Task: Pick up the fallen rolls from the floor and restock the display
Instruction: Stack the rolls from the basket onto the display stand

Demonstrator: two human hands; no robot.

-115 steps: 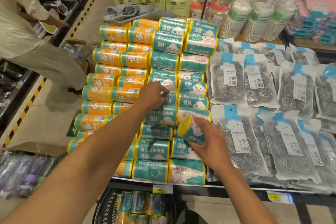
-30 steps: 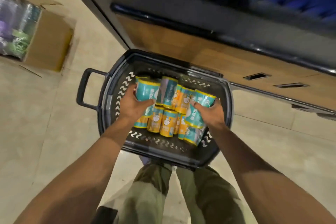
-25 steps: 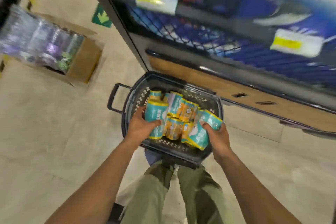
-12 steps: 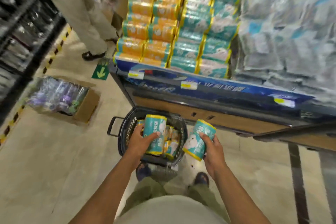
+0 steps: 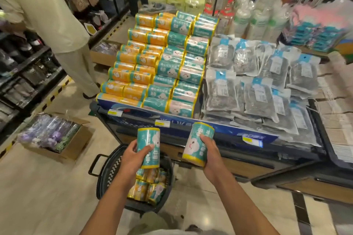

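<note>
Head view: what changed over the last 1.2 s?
The left hand raised its teal, yellow-capped roll and the right hand its matching roll, up out of the black plastic basket on the floor toward the stacked roll display. Unchanged: each hand grips the same roll, the other rolls lie in the basket, and the basket stands before the display.

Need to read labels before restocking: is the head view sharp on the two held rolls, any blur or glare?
Head view: left-hand roll and right-hand roll are fairly sharp; pink packs upper right are smeared; scourer bags and floor show glare; the frame's edges bow with wide-angle distortion.
</note>
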